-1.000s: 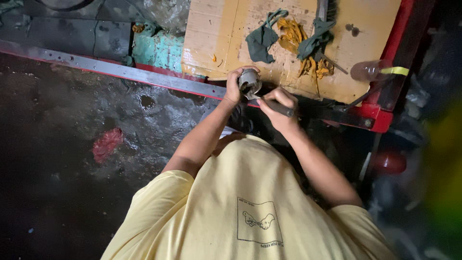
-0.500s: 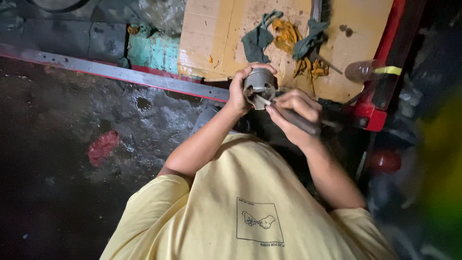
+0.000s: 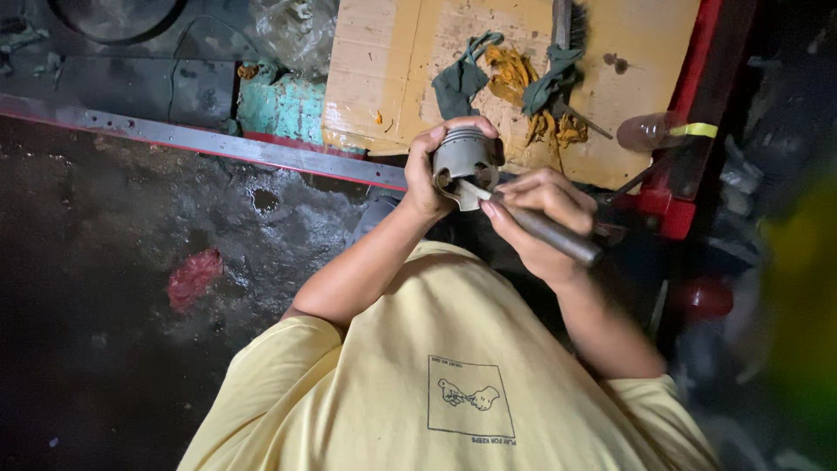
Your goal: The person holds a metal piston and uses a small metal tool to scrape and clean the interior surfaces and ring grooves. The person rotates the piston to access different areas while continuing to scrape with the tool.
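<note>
My left hand (image 3: 425,179) grips a grey metal piston (image 3: 465,155) from its left side, holding it up over the bench edge. My right hand (image 3: 534,212) is closed around a dull metal rod-like tool (image 3: 558,238). The tool's pale tip touches the piston's lower open end. Both forearms reach up from my yellow shirt (image 3: 453,375).
A cardboard sheet (image 3: 384,78) lies on the bench with green and orange rags (image 3: 510,74) and a brush. A plastic bottle (image 3: 649,131) rests by the red frame (image 3: 689,96). A metal rail (image 3: 200,139) borders a dark, oily floor with a red patch (image 3: 192,277).
Both hands have drawn slightly nearer to me with the piston. The piston has turned in my left hand and the tool tip now rests against its lower end.
</note>
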Demonstrator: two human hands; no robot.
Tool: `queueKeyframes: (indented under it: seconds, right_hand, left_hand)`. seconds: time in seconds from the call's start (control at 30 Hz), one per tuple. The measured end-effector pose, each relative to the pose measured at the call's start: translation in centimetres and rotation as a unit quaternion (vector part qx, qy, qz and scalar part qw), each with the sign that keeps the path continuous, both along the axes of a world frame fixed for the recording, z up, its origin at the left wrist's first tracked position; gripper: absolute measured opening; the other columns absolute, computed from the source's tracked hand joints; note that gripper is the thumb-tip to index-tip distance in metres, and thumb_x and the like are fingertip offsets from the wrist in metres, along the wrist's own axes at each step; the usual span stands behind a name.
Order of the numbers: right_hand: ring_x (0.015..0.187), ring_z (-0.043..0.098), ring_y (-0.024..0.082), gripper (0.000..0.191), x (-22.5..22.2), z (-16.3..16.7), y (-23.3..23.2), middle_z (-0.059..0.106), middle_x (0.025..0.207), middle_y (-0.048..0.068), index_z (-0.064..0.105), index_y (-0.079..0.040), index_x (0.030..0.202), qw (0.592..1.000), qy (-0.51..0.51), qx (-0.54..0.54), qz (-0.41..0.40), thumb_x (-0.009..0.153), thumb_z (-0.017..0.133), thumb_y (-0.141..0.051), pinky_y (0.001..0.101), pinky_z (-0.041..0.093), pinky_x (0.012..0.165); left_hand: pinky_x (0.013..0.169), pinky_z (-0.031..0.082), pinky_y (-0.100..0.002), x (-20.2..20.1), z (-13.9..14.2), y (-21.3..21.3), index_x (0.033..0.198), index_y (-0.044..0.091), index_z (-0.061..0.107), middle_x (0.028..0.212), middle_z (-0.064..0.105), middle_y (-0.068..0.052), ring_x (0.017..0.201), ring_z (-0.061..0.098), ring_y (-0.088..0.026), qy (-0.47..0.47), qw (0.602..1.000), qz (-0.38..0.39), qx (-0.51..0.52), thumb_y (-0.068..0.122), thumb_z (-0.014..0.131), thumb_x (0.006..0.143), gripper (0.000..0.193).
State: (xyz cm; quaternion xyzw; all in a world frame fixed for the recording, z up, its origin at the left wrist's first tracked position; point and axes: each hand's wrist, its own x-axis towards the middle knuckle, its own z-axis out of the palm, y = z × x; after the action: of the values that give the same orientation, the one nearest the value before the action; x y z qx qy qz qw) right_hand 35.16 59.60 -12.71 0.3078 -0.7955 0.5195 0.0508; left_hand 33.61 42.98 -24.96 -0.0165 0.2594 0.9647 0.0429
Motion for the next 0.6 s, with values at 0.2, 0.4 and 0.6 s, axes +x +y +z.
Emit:
queueKeyframes:
  seconds: [0.2, 0.4, 0.6]
  right_hand:
    - [0.088, 0.074, 0.027, 0.030, -0.4, -0.6, -0.2, 0.070, 0.092, 0.015, 0.056, -0.002, 0.087, 1.000, -0.010, -0.020, 0.002, 0.084, 0.083, 0.009, 0.0378, 0.060, 0.079]
    - [0.087, 0.073, 0.026, 0.029, -0.3, -1.0, -0.1, 0.070, 0.089, 0.014, 0.056, -0.002, 0.086, 1.000, 0.004, -0.012, -0.023, 0.083, 0.083, 0.009, 0.0376, 0.060, 0.080]
    - [0.088, 0.073, 0.026, 0.030, -0.7, -1.8, -0.6, 0.071, 0.091, 0.014, 0.055, -0.002, 0.087, 0.999, 0.012, -0.016, -0.037, 0.086, 0.083, 0.008, 0.0372, 0.059, 0.080]
  left_hand:
    - [0.083, 0.057, -0.040, -0.2, 0.7, -0.7, 0.114, -0.009, 0.065, 0.101, 0.069, -0.021, 0.090, 0.068, -0.030, 0.008, 0.997, 0.051, -0.058, 0.047, 0.042, 0.097, 0.063]
    - [0.083, 0.058, -0.038, -0.5, 0.4, -0.7, 0.114, -0.011, 0.066, 0.104, 0.071, -0.020, 0.090, 0.069, -0.027, 0.025, 0.983, 0.109, -0.147, 0.043, 0.040, 0.097, 0.062]
    - [0.086, 0.057, -0.036, -0.8, -0.2, -0.5, 0.114, -0.009, 0.067, 0.104, 0.071, -0.018, 0.091, 0.069, -0.026, 0.014, 0.979, 0.129, -0.158, 0.042, 0.039, 0.097, 0.061]
